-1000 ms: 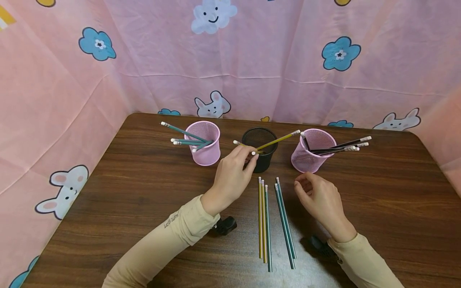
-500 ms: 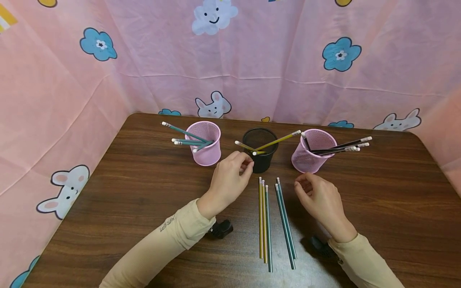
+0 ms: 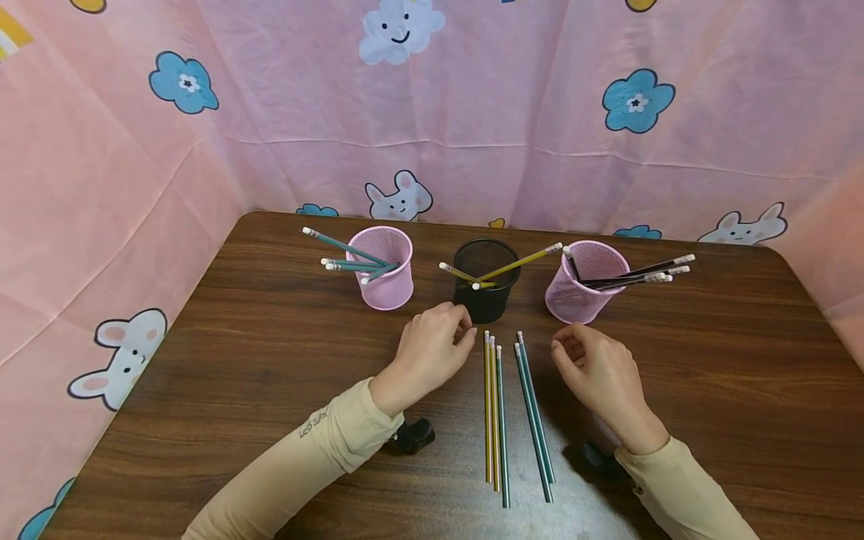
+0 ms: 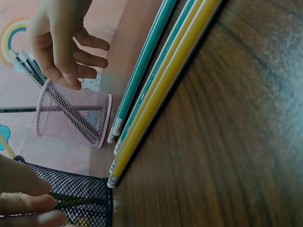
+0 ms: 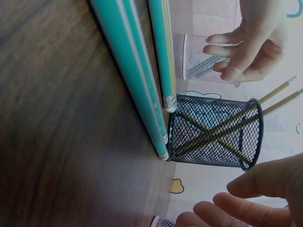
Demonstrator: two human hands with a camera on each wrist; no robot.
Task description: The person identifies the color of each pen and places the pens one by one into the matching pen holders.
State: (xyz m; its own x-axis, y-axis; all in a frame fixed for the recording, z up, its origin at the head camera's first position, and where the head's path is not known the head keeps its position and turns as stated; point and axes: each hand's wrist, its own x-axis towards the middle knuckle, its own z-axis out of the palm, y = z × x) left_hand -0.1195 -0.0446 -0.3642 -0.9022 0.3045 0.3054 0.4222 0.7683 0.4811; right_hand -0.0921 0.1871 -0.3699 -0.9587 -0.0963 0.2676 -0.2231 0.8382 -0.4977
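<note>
My left hand (image 3: 432, 349) hovers in front of the black mesh cup (image 3: 482, 306), fingers loosely bent and nothing in them. Three yellow pencils (image 3: 523, 262) lean in that cup. Just right of the left hand, two yellow pencils (image 3: 488, 420) and a green pencil (image 3: 502, 435) lie side by side on the table. Two more green pencils (image 3: 533, 420) lie slightly apart, closer to my right hand (image 3: 601, 379). That hand is relaxed and holds nothing, below the right pink mesh cup (image 3: 574, 300). In the right wrist view its fingers (image 5: 258, 213) appear at the lower right.
The left pink mesh cup (image 3: 386, 292) contains several green pencils (image 3: 358, 266) with white erasers. Several black pencils (image 3: 641, 274) stick out of the right pink cup. A pink patterned cloth (image 3: 486, 97) hangs behind the wooden table (image 3: 270, 337).
My left hand let go of a yellow pencil in the black cup, then drew back toward me, near the pencils on the table. My right hand has stayed still.
</note>
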